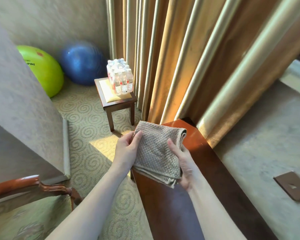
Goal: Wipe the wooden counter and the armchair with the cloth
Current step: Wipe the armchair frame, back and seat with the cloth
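A folded beige textured cloth (156,151) is held above the near end of the narrow reddish wooden counter (194,170), which runs from the curtain toward the lower right. My left hand (128,148) grips the cloth's left edge with the thumb on top. My right hand (182,163) holds its right side and lower corner. The armchair (24,196), with a glossy wooden arm and pale patterned seat, sits at the bottom left, apart from both hands.
A small wooden stool (118,101) carrying a pack of water bottles (120,77) stands by the gold curtains (180,58). A green ball (42,66) and a blue ball (81,63) rest in the corner. Swirl-patterned carpet covers the floor. A wall plate (293,186) is at right.
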{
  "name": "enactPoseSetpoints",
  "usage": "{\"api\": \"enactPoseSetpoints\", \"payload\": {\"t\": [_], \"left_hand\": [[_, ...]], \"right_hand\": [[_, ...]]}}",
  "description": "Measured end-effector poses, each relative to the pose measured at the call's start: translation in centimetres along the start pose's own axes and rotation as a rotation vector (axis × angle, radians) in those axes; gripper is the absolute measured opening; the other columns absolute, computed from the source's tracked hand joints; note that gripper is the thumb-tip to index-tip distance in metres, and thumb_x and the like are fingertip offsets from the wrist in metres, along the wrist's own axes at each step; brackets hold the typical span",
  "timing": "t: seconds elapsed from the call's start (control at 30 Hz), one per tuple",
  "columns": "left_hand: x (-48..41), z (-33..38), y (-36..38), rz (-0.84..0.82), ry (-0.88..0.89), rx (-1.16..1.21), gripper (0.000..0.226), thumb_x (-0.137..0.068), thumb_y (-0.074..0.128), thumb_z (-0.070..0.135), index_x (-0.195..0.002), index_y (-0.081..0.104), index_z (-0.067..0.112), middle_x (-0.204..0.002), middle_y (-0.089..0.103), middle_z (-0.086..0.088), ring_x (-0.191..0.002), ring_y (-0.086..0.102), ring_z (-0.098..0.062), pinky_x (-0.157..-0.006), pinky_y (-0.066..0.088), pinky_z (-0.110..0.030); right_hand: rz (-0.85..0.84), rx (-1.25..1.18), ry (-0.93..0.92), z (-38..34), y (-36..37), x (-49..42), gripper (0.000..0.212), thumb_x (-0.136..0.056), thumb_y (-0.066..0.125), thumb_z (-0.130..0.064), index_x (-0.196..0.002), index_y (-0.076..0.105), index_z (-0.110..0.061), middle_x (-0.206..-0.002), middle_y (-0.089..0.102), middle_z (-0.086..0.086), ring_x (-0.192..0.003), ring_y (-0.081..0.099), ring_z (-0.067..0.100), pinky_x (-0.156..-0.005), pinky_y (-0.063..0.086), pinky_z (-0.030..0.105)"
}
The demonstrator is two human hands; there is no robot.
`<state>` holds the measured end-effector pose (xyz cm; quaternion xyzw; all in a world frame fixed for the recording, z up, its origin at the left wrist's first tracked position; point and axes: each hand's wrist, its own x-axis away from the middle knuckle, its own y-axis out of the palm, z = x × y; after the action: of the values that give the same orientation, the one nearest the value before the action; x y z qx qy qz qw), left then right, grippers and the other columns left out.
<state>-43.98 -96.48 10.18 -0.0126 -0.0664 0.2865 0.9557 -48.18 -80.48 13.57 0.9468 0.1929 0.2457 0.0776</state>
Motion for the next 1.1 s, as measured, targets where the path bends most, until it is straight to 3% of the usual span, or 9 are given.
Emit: {"api": "enactPoseSetpoints", "payload": {"t": [0.1, 0.17, 0.27, 0.43, 0.57, 0.63, 0.87, 1.0, 1.1], "left_hand": [[1.8, 2.8, -0.8, 0.086, 0.106, -0.025, 0.037, -0.09, 0.057, 0.037, -0.074, 0.06, 0.004, -0.069, 0.058, -0.017, -0.064, 0.05, -0.007, -0.061, 0.041, -0.022], [3.3, 4.4, -1.5, 0.166, 0.168, -0.055, 0.036, -0.092, 0.055, 0.035, -0.064, 0.053, 0.013, -0.057, 0.046, 0.001, -0.052, 0.039, 0.001, -0.05, 0.032, -0.014], [5.9, 6.1, -2.7, 0.251, 0.23, -0.093, 0.035, -0.093, 0.052, 0.034, -0.063, 0.047, 0.016, -0.054, 0.037, 0.01, -0.049, 0.032, -0.004, -0.048, 0.027, -0.019], [11.9, 8.0, -5.0, 0.37, 0.272, -0.126, 0.028, -0.095, 0.05, 0.032, -0.085, 0.061, 0.008, -0.075, 0.063, -0.004, -0.071, 0.058, -0.019, -0.064, 0.044, -0.036], [18.2, 8.3, -7.2, 0.527, 0.288, -0.153, 0.021, -0.094, 0.05, 0.033, -0.089, 0.062, 0.017, -0.083, 0.068, 0.0, -0.08, 0.063, -0.013, -0.068, 0.047, -0.03], [21.8, 8.0, -8.9, 0.611, 0.301, -0.164, 0.02, -0.094, 0.05, 0.035, -0.083, 0.06, 0.021, -0.079, 0.066, 0.004, -0.077, 0.061, -0.009, -0.066, 0.046, -0.024], [34.7, 7.0, -17.9, 0.886, 0.257, -0.205, 0.029, -0.094, 0.05, 0.036, -0.09, 0.061, 0.009, -0.086, 0.067, -0.007, -0.085, 0.063, -0.023, -0.075, 0.049, -0.044], [41.6, 6.3, -23.2, 1.061, 0.22, -0.214, 0.037, -0.093, 0.052, 0.036, -0.099, 0.061, 0.001, -0.089, 0.064, -0.02, -0.089, 0.059, -0.034, -0.072, 0.044, -0.041], [46.8, 5.7, -27.2, 1.167, 0.194, -0.26, 0.037, -0.093, 0.051, 0.039, -0.097, 0.061, 0.003, -0.087, 0.064, -0.014, -0.081, 0.06, -0.026, -0.073, 0.047, -0.04]], "right_hand": [[0.05, 0.115, -0.061, -0.2, 0.6, 0.3, 0.036, -0.082, 0.074, -0.021, -0.116, 0.062, -0.014, -0.107, 0.075, 0.009, -0.097, 0.072, 0.024, -0.088, 0.057, 0.045], [0.104, 0.118, -0.157, -2.0, 1.2, 0.4, 0.017, -0.09, 0.065, -0.019, -0.106, 0.067, -0.015, -0.104, 0.075, 0.008, -0.096, 0.071, 0.021, -0.088, 0.056, 0.04], [0.109, 0.22, -0.311, -2.4, 2.4, 1.8, 0.009, -0.093, 0.06, -0.023, -0.094, 0.069, -0.02, -0.101, 0.074, 0.0, -0.099, 0.067, 0.016, -0.094, 0.052, 0.037], [0.025, 0.378, -0.53, -3.3, 4.7, 5.8, 0.012, -0.097, 0.052, -0.028, -0.093, 0.063, -0.027, -0.1, 0.069, -0.005, -0.1, 0.062, 0.014, -0.092, 0.046, 0.033], [-0.12, 0.459, -0.676, -2.0, 6.3, 9.6, 0.013, -0.098, 0.051, -0.027, -0.098, 0.064, -0.024, -0.091, 0.066, -0.013, -0.086, 0.059, 0.001, -0.08, 0.043, 0.028], [-0.206, 0.467, -0.682, -0.9, 7.9, 11.9, 0.013, -0.098, 0.052, -0.025, -0.096, 0.064, -0.022, -0.088, 0.065, -0.013, -0.081, 0.057, -0.001, -0.078, 0.041, 0.028], [-0.583, 0.397, -0.532, 5.6, 16.5, 21.2, 0.02, -0.098, 0.05, -0.022, -0.085, 0.064, -0.016, -0.081, 0.064, 0.0, -0.077, 0.054, 0.008, -0.067, 0.039, 0.03], [-0.758, 0.35, -0.488, 9.4, 22.4, 26.5, 0.023, -0.098, 0.052, -0.018, -0.079, 0.063, -0.015, -0.069, 0.061, -0.011, -0.069, 0.05, 0.002, -0.057, 0.039, 0.016], [-0.88, 0.368, -0.468, 12.5, 26.5, 30.5, 0.024, -0.097, 0.054, -0.024, -0.077, 0.065, -0.019, -0.064, 0.059, -0.018, -0.063, 0.049, -0.001, -0.052, 0.037, 0.01]]}}
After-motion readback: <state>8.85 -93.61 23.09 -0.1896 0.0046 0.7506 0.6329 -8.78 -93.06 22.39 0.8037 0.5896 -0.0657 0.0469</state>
